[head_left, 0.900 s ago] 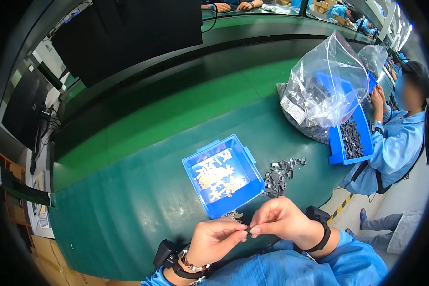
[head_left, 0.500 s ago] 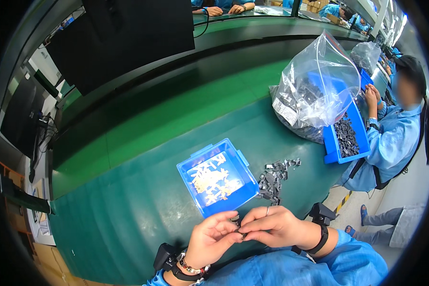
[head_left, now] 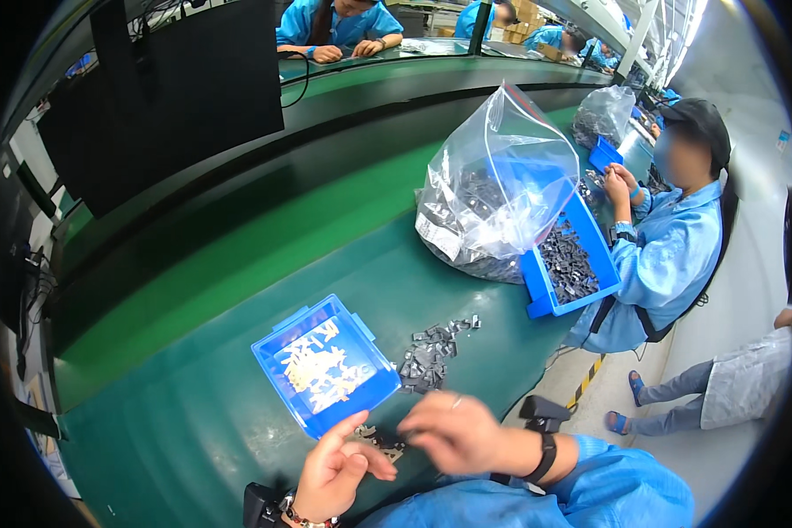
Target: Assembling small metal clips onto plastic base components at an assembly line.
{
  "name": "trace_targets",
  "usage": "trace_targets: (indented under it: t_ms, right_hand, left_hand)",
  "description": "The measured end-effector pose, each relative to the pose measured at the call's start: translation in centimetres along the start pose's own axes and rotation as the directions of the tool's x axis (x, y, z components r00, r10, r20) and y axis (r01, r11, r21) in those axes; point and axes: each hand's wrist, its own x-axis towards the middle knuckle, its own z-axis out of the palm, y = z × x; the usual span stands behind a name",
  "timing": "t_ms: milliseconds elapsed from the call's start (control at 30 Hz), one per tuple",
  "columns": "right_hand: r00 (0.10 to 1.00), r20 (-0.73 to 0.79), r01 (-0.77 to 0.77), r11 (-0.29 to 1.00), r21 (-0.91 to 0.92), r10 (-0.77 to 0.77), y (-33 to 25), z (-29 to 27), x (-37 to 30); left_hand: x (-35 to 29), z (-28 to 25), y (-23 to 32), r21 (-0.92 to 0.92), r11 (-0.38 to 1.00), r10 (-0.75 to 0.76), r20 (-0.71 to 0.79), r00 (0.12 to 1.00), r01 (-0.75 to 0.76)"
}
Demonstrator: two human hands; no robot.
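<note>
My left hand [head_left: 336, 471] is near the front edge of the green table, fingers stretched and apart, holding nothing that I can see. My right hand [head_left: 459, 433] is beside it, blurred by motion, with its fingers bent together. A dark speck shows at its fingertips, too smeared to name. Between and below the hands lie small dark and pale pieces [head_left: 384, 440], partly hidden. Just beyond stands a blue bin [head_left: 374, 387] holding several small whitish strips [head_left: 319, 365]. To the right of this bin, a loose pile of small black parts [head_left: 427, 356] lies on the table.
A large clear bag of dark parts [head_left: 475, 207] stands at the back right, against a blue bin [head_left: 541, 299] of black parts. A co-worker in blue [head_left: 669, 229] sits beyond it. A black monitor [head_left: 167, 106] hangs at the upper left.
My hands, which were together pinching a small dark part, have come apart. The left fingers have opened; the right hand is moving. The view has swung right, so everything sits further left.
</note>
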Motion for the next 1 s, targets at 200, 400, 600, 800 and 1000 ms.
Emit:
trace_targets:
  t_ms: [200,400,600,800,1000]
  right_hand:
    - [0.863,-0.488,-0.247,0.737,-0.629,-0.127,4.3,-10.8,0.2]
    - [0.751,-0.654,-0.587,0.361,-0.725,-0.09,7.9,-17.2,-1.7]
    - [0.867,-0.454,-0.166,0.74,-0.651,-0.205,4.2,-10.0,0.4]
    - [0.98,0.165,0.16,0.937,-0.311,-0.113,1.4,-2.0,0.5]
    - [0.886,0.461,0.157,0.896,-0.416,0.059,1.5,0.7,-0.5]
  left_hand:
    - [-0.2,0.0,0.3,-0.024,0.984,0.169,-0.156,0.973,-0.175]
    - [-0.9,-0.9,-1.0,0.0,0.927,0.358,-0.292,0.887,-0.374]
    - [-0.7,-0.7,-1.2,0.114,0.898,0.437,-0.352,0.828,-0.425]
    - [0.4,0.2,0.4,0.221,0.831,0.556,-0.324,0.765,-0.511]
    - [0.1,0.3,0.8,0.224,0.84,0.542,-0.309,0.781,-0.494]
